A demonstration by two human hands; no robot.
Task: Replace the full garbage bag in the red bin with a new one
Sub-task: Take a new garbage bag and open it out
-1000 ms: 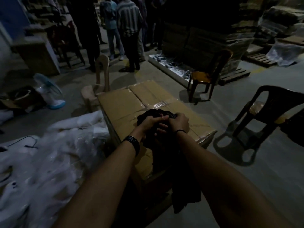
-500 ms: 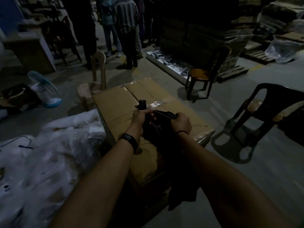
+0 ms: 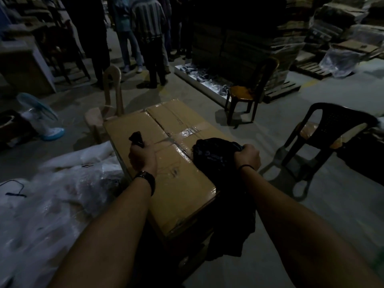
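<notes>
1. Both forearms reach forward over a taped cardboard box (image 3: 166,173) that fills the near middle of the floor.
2. Left hand (image 3: 142,157) is a closed fist above the box top, fingers curled tight around a small black wad (image 3: 136,138) that pokes out above the knuckles. There's a dark wristband (image 3: 147,180) on that arm.
3. Right hand (image 3: 247,155) is also fisted, at the box's right edge, fingers clamped on the gathered top of a black garbage bag (image 3: 214,156). A thin band circles that wrist.
4. The bag bunches up on the box's right corner and drapes down its near right side toward the floor; the light is too dim to tell how full it is.
5. The two fists sit well apart, and I cannot tell whether the wad is part of the bag.
6. Down on the left, crumpled clear plastic sheeting (image 3: 52,194) crowds right against the box.
7. To the right, a dark plastic chair (image 3: 324,142) stands near the box, blocking that side.
8. Just behind the box, a beige chair (image 3: 110,96); farther left, a small fan (image 3: 39,115) on the floor.
9. Beyond, a brown chair (image 3: 249,90) stands in front of a dark stack on a wooden pallet (image 3: 282,90).
10. At the back, several people (image 3: 149,38) stand in a group, seen from the shoulders down.
11. No red bin shows in this view.
</notes>
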